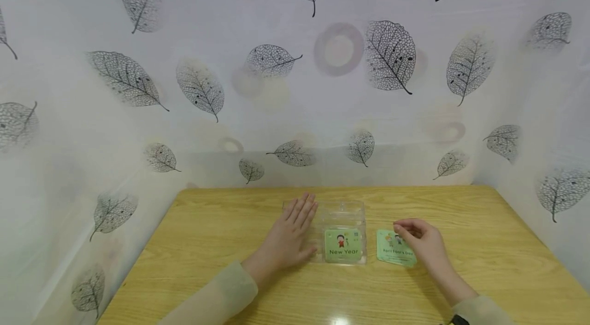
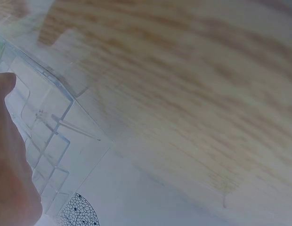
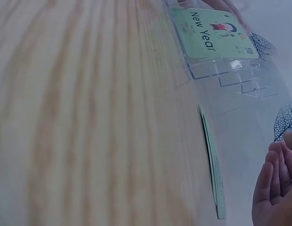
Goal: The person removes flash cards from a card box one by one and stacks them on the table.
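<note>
Two hands here. The left hand is laid flat with fingers straight over the left side of a clear plastic stepped holder, where the New Year card sits. The right hand is loosely bent over the April Fool's Day cards, nothing in its fingers that I can see. That little pile lies slightly splayed on the wooden table, just right of the holder. Probably light, stiffish, maybe slick, so I'd pinch opposite edges and mind the corners.

Glossy clear plastic holder, smooth paper cards, shiny wood-grain table
</note>
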A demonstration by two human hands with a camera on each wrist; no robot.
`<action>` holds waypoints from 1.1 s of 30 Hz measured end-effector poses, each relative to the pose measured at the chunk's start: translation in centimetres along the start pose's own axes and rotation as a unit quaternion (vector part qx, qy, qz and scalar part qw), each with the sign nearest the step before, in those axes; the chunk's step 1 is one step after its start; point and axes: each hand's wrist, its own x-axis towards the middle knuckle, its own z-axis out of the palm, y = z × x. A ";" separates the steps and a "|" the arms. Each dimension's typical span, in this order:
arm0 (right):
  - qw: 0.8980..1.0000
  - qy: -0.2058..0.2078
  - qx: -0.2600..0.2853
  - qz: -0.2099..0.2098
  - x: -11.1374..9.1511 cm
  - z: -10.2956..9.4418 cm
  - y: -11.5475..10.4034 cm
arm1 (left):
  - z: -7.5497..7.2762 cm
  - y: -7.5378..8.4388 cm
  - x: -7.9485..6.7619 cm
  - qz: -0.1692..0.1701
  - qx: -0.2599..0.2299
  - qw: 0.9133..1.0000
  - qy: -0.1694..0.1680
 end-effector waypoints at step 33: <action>0.998 -0.017 0.037 -0.042 -0.3 2.8 -1.7 | 0.2 0.0 0.0 -0.001 -0.011 1.000 0.015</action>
